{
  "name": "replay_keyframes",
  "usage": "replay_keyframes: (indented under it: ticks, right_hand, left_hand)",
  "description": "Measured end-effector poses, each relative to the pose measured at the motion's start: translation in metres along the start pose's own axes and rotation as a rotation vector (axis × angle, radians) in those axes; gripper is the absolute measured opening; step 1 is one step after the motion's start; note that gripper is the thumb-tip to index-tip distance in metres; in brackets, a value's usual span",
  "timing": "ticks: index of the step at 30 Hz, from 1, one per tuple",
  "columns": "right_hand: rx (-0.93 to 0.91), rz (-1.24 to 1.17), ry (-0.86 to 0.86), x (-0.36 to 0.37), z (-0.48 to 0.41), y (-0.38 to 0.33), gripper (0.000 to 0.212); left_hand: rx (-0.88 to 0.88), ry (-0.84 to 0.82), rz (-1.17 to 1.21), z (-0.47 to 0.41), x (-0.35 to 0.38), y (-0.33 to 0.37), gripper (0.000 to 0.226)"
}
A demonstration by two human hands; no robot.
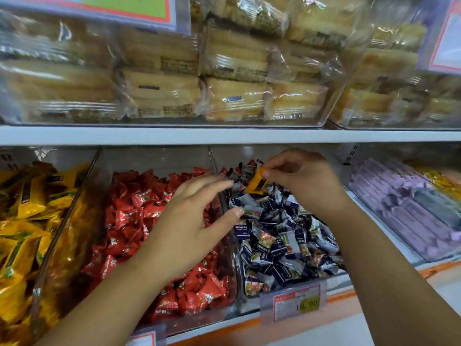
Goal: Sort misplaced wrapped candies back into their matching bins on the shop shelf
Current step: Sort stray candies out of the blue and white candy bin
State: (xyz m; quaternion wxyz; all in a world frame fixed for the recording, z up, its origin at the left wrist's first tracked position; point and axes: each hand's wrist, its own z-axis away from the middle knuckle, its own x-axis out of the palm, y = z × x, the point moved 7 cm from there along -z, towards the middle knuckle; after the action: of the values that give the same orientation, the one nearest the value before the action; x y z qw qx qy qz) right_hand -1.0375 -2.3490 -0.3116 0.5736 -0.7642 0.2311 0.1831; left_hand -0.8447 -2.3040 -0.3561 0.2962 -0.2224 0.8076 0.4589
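1. One yellow-wrapped candy (pixel 257 182) hangs in the air just above the back of the blue-and-white candy bin (pixel 250 302), clear of the heap of blue-and-white candies (pixel 279 240) inside it.
2. Its top edge is pinched between the thumb and fingertips of the right hand (pixel 304 178), which hovers over the same bin's rear half.
3. The left hand (pixel 189 216) holds nothing. Its fingers are spread and relaxed, reaching across the divider on the bin's left side, with the thumb tip over the blue-and-white heap.
4. Immediately left of that bin stands the red candy bin (pixel 232 273), packed with red candies (pixel 139 216). One bin further left is the yellow candy bin (pixel 64 227), whose yellow candies (pixel 22 208) match the piece in hand.
5. Right of the landmark bin lie purple packs (pixel 404 211). A price tag (pixel 296 302) is clipped below its front edge, and above it a white shelf (pixel 224 134) carries clear-wrapped cakes (pixel 237 96).
6. Step in hand, as I judge it: a stray has been lifted out and is not yet returned.
7. The next move calls for carrying the candy leftward past the red bin and letting go over the yellow one. A few red wrappers (pixel 252 163) at the blue-and-white bin's back look like further strays.
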Motion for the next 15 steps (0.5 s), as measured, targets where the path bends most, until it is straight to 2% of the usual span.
replay_keyframes:
  ticks: [4,7,9,11,13,15]
  right_hand:
    - [-0.014,-0.251,-0.115,0.014,0.03,-0.027,0.007]
    - [-0.051,-0.331,-0.198,0.022,0.043,-0.035,0.011]
    - [-0.025,-0.246,-0.214,0.015,0.04,-0.022,0.017]
    - [0.029,-0.049,-0.122,-0.002,0.028,0.003,0.024]
    - [0.06,0.106,-0.009,-0.017,0.015,0.026,0.03]
    - [0.071,0.239,0.027,-0.019,0.0,0.042,0.034]
  left_hand:
    - [0.024,0.054,-0.023,-0.005,-0.002,0.01,0.069]
    - [0.06,0.135,-0.041,-0.002,-0.009,0.013,0.05]
    - [0.076,0.217,-0.096,0.001,-0.02,0.016,0.038]
    - [0.029,0.273,-0.104,0.002,-0.031,0.012,0.032]
    - [-0.022,0.282,-0.097,0.004,-0.039,0.005,0.02]
    - [-0.063,0.256,-0.072,0.005,-0.041,-0.004,0.012]
